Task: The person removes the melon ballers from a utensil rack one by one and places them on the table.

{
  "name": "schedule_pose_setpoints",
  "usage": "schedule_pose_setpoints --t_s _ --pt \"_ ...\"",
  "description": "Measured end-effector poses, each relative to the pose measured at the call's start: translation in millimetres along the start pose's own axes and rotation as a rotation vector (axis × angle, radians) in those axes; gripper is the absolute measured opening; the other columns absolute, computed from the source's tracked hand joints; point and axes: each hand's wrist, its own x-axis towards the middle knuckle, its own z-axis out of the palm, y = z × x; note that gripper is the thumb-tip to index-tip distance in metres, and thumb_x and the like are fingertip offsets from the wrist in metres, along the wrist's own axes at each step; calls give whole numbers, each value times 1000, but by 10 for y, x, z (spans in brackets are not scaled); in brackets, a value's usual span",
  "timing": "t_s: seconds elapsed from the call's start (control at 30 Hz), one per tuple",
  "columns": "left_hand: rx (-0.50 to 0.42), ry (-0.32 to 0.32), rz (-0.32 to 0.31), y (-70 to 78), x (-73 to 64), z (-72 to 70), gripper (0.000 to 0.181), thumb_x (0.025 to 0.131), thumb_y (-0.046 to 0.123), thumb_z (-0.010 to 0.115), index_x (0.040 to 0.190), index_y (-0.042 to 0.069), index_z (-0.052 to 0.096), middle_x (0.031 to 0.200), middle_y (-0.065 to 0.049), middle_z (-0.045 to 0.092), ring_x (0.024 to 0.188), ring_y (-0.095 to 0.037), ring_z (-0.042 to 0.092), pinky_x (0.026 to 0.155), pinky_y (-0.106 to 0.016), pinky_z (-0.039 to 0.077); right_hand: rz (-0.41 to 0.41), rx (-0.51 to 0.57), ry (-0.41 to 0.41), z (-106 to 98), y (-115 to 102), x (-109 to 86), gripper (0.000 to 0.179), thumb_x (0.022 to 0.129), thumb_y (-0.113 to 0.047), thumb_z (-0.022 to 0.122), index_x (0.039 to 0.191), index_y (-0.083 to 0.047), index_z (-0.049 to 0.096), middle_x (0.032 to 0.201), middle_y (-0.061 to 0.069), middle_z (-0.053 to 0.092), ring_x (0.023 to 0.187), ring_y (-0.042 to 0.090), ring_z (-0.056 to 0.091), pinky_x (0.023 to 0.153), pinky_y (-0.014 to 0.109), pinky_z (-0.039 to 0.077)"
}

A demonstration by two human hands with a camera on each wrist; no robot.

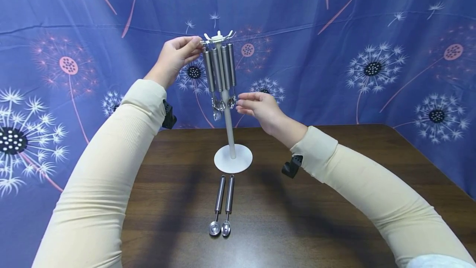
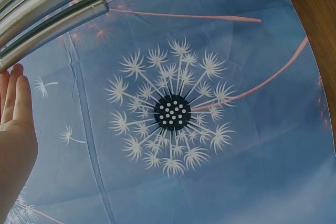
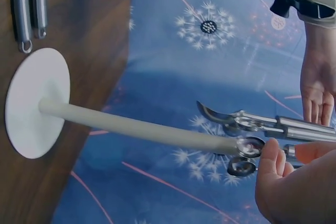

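Observation:
A white stand [image 1: 229, 129] with curved hooks at its top bears several metal-handled utensils [image 1: 219, 67], hanging handle up. My left hand [image 1: 174, 55] is at the top left of it, thumb and forefinger pinching the end of a hook. In the left wrist view, that hand's other fingers [image 2: 16, 98] reach to the handles, while the pinch is out of frame. Lower down, my right hand [image 1: 262, 108] has relaxed fingers beside the small metal heads. The right wrist view shows its fingertips [image 3: 270, 153] overlapping a bowl-shaped head [image 3: 250, 146].
Two more metal-handled utensils lie side by side before the stand: one with a round head [image 1: 214, 228], one with an oval scoop [image 1: 225, 228]. The white round base [image 1: 241, 162] stands on a dark wooden table [image 1: 297, 218]. A blue dandelion-print cloth [image 1: 297, 65] hangs behind.

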Motion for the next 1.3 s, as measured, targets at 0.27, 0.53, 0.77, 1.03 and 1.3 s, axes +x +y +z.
schedule_pose_setpoints --t_s 0.27,0.53,0.77,1.03,1.3 --pt "14 -9 13 6 4 0 47 96 20 62 132 -7 52 99 -1 65 114 -22 61 104 -25 46 -91 25 57 26 -154 133 35 96 -5 59 129 2 56 114 13 63 93 17 67 94 32 54" --pt "35 -19 20 -2 0 1 46 96 22 61 132 -6 52 99 -1 64 115 -22 60 104 -25 46 -191 -25 74 29 -260 237 35 96 -8 60 130 1 55 104 5 61 96 19 65 92 29 54" --pt "45 -9 18 -8 4 -4 46 96 22 61 132 -6 53 105 -4 64 117 -22 60 103 -24 47 -231 -66 97 38 -333 307 33 96 -9 59 129 -2 56 102 3 60 100 23 63 94 30 53" --pt "45 -5 10 3 21 -19 46 96 22 61 132 -5 53 109 -7 64 119 -23 60 103 -24 47 -250 -90 130 85 -426 426 33 97 -5 56 130 -2 54 110 9 61 105 26 61 96 34 52" --pt "50 -7 7 0 24 -9 46 96 22 61 132 -5 53 111 -8 64 121 -24 58 103 -24 47 -186 -99 62 142 -469 569 37 101 -2 46 137 -4 51 130 13 58 110 19 58 97 25 50"
